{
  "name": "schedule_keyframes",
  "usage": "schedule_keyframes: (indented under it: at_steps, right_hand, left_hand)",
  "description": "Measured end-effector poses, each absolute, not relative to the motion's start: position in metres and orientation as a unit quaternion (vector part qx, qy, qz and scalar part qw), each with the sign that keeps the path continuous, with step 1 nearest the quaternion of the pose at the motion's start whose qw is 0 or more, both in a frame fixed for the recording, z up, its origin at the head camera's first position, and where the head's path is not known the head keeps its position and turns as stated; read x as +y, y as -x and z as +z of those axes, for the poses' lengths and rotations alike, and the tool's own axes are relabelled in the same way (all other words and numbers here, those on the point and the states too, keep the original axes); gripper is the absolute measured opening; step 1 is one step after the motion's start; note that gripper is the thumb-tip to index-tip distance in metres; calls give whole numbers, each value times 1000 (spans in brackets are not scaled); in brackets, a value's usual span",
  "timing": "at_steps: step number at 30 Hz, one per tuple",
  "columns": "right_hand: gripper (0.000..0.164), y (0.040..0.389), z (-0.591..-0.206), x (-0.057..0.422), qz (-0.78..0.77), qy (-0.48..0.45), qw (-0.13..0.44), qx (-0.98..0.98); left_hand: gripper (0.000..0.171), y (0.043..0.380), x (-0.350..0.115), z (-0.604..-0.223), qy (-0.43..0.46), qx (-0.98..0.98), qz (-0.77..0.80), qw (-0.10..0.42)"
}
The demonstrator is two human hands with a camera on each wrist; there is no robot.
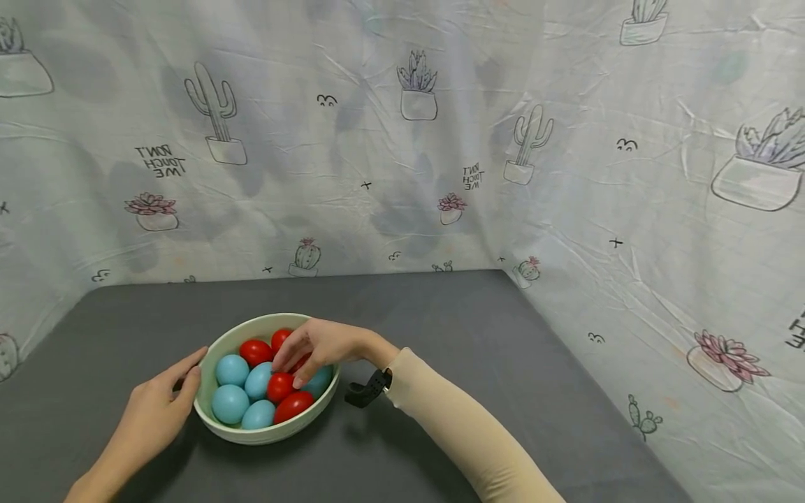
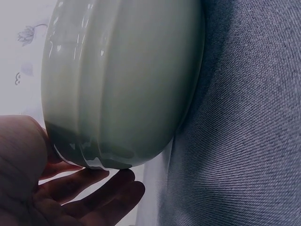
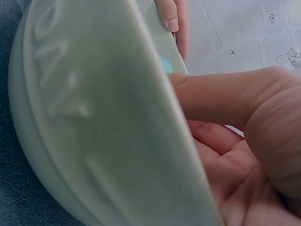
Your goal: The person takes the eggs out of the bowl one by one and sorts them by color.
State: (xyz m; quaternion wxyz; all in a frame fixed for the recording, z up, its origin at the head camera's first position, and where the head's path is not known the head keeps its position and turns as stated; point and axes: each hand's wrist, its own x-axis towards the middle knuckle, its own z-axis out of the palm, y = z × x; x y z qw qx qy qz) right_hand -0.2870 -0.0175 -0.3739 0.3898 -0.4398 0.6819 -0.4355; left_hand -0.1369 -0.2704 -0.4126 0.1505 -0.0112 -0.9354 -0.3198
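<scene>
Left hand (image 1: 160,404) is clamped on the bowl's (image 1: 264,436) rim, and across from it the right hand (image 1: 327,341) dips fingers-down among red eggs (image 1: 256,352) and blue eggs (image 1: 230,404), tbh can't tell if it's pinching any.

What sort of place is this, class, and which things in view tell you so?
Probably a screened-off tabletop workspace, perhaps set up for recording. A cactus-printed sheet hangs round the back and sides, grey cloth covers the tabletop, and a pale green bowl stands on it.
</scene>
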Motion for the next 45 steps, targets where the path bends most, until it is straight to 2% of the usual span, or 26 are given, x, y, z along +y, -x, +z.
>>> schedule_keyframes:
  at_steps: [20,26,32,36,45]
  right_hand:
    - [33,282,-372,-32,-378,475,387,694]
    - [37,280,-375,-41,-340,511,415,672]
    - [47,279,-379,-44,-337,505,462,646]
    - [51,276,-380,-46,-325,510,447,659]
    - [46,272,-380,-45,-292,517,393,703]
  left_hand:
    - [47,137,-273,-411,3,-938,-313,149]
    - [48,138,-273,-412,3,-938,-317,141]
    - [49,139,-272,-411,2,-939,-316,139]
    - [48,139,-272,-409,0,-939,-313,143]
    - [49,139,-272,-409,-7,-940,-313,134]
